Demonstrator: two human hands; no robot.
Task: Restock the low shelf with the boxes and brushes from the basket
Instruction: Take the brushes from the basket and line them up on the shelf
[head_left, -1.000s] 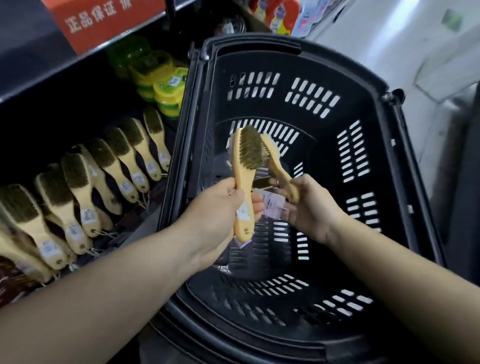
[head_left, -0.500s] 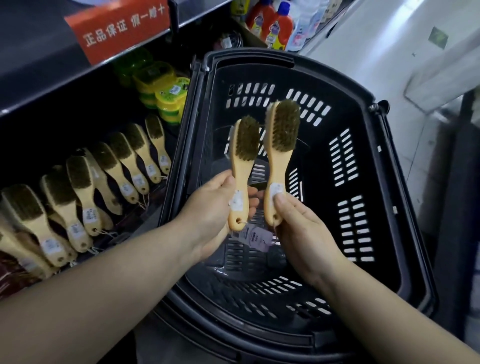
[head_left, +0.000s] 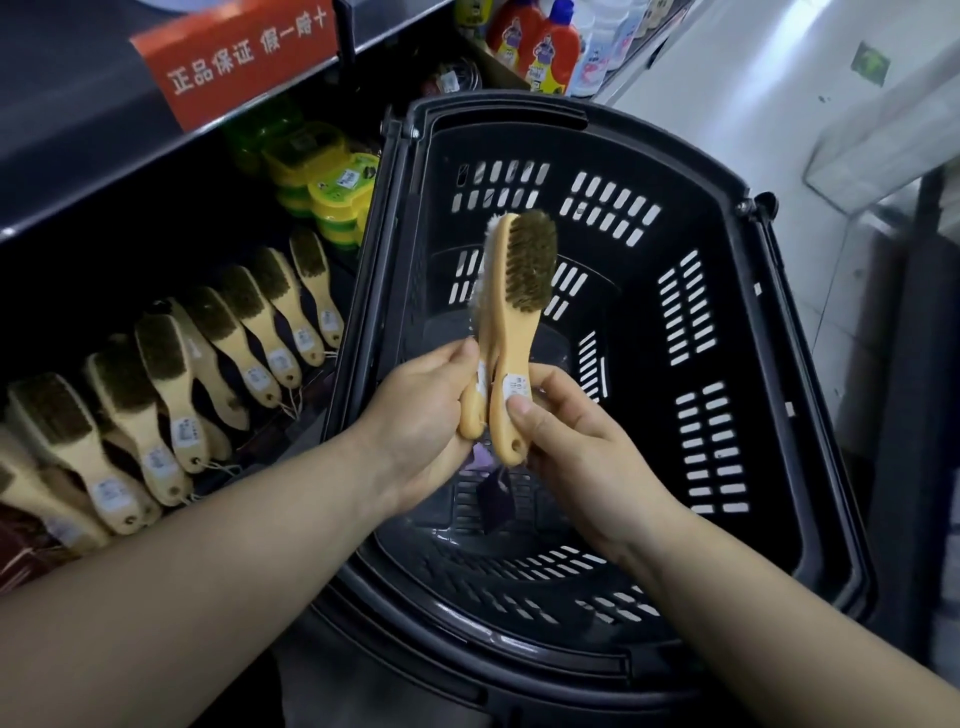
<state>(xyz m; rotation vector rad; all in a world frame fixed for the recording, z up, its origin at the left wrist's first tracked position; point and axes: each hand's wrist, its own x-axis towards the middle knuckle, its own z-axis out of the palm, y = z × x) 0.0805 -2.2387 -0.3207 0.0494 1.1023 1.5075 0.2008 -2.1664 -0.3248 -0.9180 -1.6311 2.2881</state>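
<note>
Low shelf (head_left: 130, 291): dark deck, recessed under the shelf above. One row of wooden-handled brushes (head_left: 228, 338) lies on it, overlapping, heads twd back, handles twd front edge, bristles up, white label on ea. handle. Far end: stacked yellow-green tubs (head_left: 332, 192), just beyond last brush. Basket (head_left: 639, 322) stands against shelf front.

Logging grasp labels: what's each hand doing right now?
Left hand: grips the left brush by its handle.
Right hand: grips the right brush by its handle.
</note>
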